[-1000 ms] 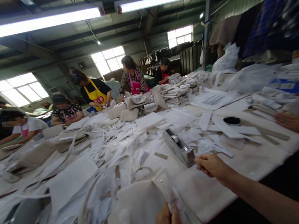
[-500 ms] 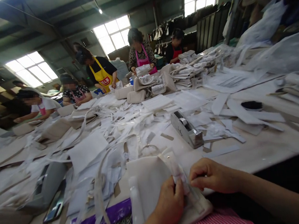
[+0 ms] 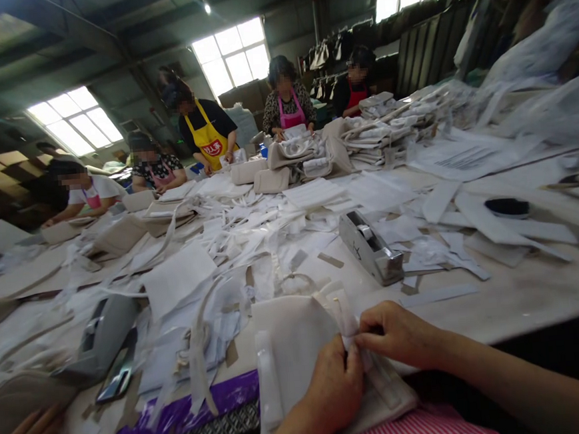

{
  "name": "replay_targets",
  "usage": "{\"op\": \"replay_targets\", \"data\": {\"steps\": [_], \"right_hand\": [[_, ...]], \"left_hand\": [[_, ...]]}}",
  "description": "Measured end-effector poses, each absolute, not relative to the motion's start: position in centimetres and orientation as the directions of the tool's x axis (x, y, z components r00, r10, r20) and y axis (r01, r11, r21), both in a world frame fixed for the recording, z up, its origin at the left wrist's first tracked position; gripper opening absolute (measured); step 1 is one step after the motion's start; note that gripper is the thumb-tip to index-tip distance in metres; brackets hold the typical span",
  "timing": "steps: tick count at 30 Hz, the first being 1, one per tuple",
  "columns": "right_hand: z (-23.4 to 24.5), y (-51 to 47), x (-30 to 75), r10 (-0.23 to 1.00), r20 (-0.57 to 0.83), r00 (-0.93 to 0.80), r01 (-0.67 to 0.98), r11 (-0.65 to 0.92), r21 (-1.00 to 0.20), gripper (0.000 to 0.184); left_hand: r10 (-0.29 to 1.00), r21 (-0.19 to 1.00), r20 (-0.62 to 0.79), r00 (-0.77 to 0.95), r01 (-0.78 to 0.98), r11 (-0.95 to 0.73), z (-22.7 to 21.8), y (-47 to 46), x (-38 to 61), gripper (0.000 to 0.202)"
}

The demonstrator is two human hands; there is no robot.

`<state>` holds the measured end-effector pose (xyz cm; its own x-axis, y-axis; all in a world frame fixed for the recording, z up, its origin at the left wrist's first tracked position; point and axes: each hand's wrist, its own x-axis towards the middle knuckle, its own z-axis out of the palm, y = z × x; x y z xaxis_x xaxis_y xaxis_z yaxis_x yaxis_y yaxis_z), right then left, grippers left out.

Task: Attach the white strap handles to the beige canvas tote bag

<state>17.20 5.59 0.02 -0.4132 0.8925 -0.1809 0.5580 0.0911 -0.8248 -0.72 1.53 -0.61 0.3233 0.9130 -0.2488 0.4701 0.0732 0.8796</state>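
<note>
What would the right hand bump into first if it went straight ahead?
Probably the white strip in the left hand, just ahead of the right hand. Depth is unclear, so they may already touch.

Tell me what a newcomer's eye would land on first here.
Probably the white scraps strewn across the table, with a grey tape dispenser standing beyond the right hand. At the near edge, the left hand holds a pale bag. On the far side, a yellow apron stands out too.

Tbl (image 3: pixel 517 306) w/ tape disp. (image 3: pixel 372 247), wht sheets (image 3: pixel 180 279)
</note>
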Motion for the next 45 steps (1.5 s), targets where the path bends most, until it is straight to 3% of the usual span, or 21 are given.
{"op": "replay_targets", "data": {"steps": [11,21,28,36,38,43,45], "right_hand": [[-0.9,5.6,17.0,0.915,-0.238,-0.327,0.572,-0.009,-0.820,0.025],[-0.3,5.0,15.9,0.950,-0.232,-0.208,0.718,-0.013,-0.696,0.044],[-0.2,5.1,17.2,0.905,-0.336,-0.262,0.543,-0.149,-0.827,0.024],[-1.8,4.7,18.4,0.902,-0.307,-0.304,0.508,-0.119,-0.853,0.020],[-2.3,4.8,18.6,0.922,-0.273,-0.276,0.490,-0.110,-0.865,0.020],[-1.8,4.2,19.1,0.996,-0.035,-0.087,0.458,0.009,-0.889,0.024],[-1.0,3.4,18.9,0.995,0.022,-0.095,0.454,0.063,-0.889,0.025]], "left_hand": [[0.901,0.888,-0.241,0.361,0.456,0.055,-0.8,1.6,-1.0,0.031],[0.923,0.848,-0.208,0.323,0.531,0.006,-0.9,1.4,-0.8,0.029],[0.918,0.864,-0.226,0.325,0.503,0.035,-0.6,1.4,-0.6,0.032],[0.892,0.877,-0.320,0.319,0.456,0.152,-0.3,1.5,-0.7,0.036],[0.884,0.887,-0.333,0.327,0.426,0.177,-0.1,1.5,-0.7,0.036],[0.878,0.892,-0.363,0.313,0.388,0.230,0.4,1.5,-0.4,0.035],[0.881,0.893,-0.359,0.309,0.388,0.228,0.4,1.4,-0.4,0.036]]}}
